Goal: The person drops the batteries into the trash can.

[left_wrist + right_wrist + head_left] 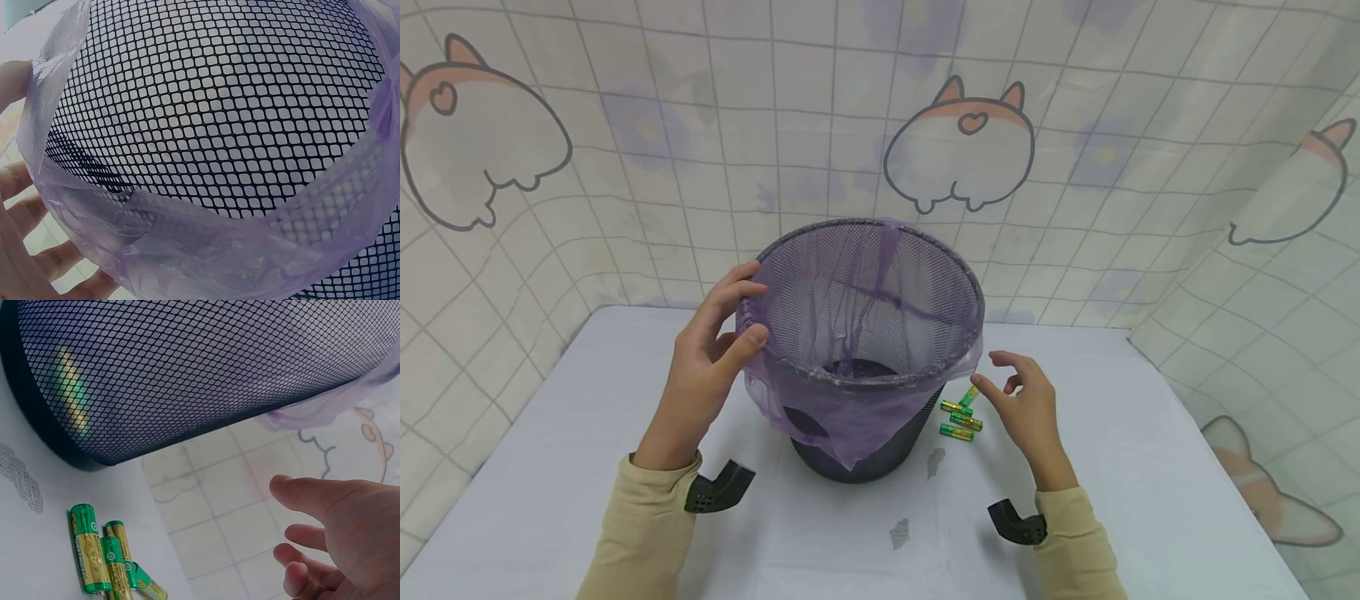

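At the left of the white table (550,467), the left hand (711,350) grips the near-left rim of the black mesh bin (865,275), thumb and fingers curled over the purple bag (850,417) that lines it. The left wrist view shows the film folded over the rim, with fingertips (19,181) against it on the outside. The bin stands at the middle of the table, tilted with its mouth toward the person, and the bag's loose edge hangs down its near side. Just right of the bin's base lie several green and gold batteries (961,414), close together on the cloth. Over them hovers the right hand (1026,400), fingers loosely spread and relaxed, holding nothing, close to the bin's wall but not touching it
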`<state>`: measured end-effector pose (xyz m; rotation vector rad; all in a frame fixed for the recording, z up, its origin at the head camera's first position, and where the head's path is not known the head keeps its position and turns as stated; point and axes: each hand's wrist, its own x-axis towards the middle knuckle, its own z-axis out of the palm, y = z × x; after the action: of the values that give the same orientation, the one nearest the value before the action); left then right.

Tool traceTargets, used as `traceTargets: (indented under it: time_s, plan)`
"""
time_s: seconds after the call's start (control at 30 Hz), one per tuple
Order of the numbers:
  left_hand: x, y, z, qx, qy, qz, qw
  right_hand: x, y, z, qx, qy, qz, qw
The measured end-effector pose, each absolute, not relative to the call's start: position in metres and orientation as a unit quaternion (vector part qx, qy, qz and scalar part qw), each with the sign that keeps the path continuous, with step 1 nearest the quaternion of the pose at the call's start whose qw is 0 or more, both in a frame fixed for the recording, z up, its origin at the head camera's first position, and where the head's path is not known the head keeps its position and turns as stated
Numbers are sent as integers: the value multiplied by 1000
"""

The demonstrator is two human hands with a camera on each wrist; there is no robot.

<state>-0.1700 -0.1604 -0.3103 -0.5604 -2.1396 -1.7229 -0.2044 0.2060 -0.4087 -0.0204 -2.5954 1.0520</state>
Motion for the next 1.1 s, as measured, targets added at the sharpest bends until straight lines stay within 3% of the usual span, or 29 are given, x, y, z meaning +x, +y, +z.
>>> traceTargets:
  time_s: [1.1]
  plan:
    - [-171, -160, -311, -199, -740, -621, 166, -214, 212, -433, -19, -922, 367, 117]
